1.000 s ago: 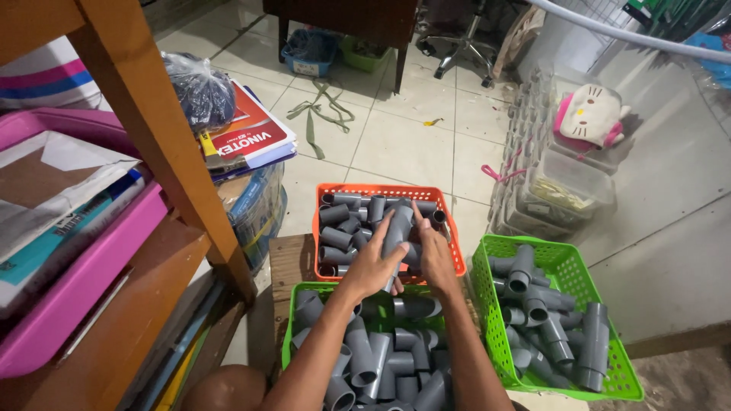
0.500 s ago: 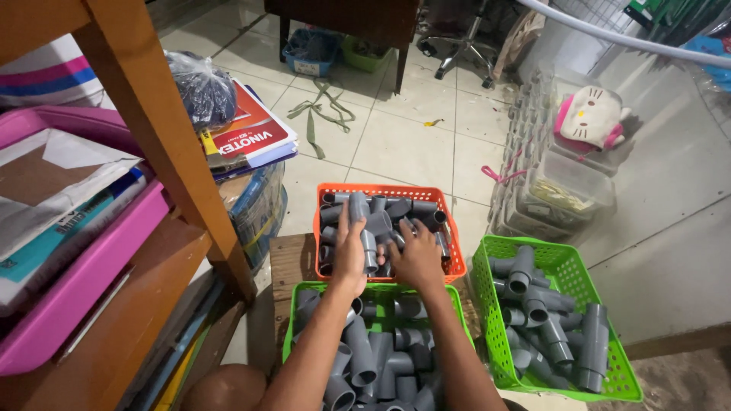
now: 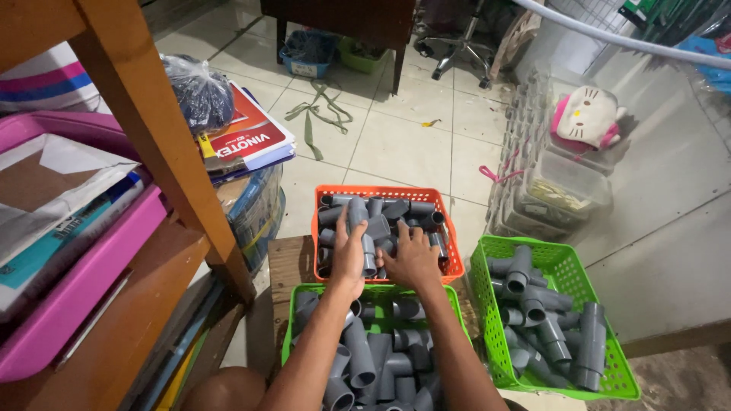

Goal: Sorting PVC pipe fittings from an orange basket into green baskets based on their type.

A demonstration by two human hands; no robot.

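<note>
Both hands reach into the orange plastic basket [image 3: 384,194], left hand [image 3: 349,255] grasping a grey elbow-shaped pipe fitting [image 3: 359,217] for lifting, right hand [image 3: 412,257] lying flat and released on the fittings beside it

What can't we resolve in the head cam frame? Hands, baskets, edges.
- Left hand: palm faces down on a grey pipe fitting; grip hidden, closure unclear.
- Right hand: lies flat over fittings; what is under the palm is hidden.
- Orange basket: near part covered by both hands.
- Near green basket: forearms cross it; bottom edge cuts it off.
- Right green basket: lower layers hidden by stacked fittings.
</note>
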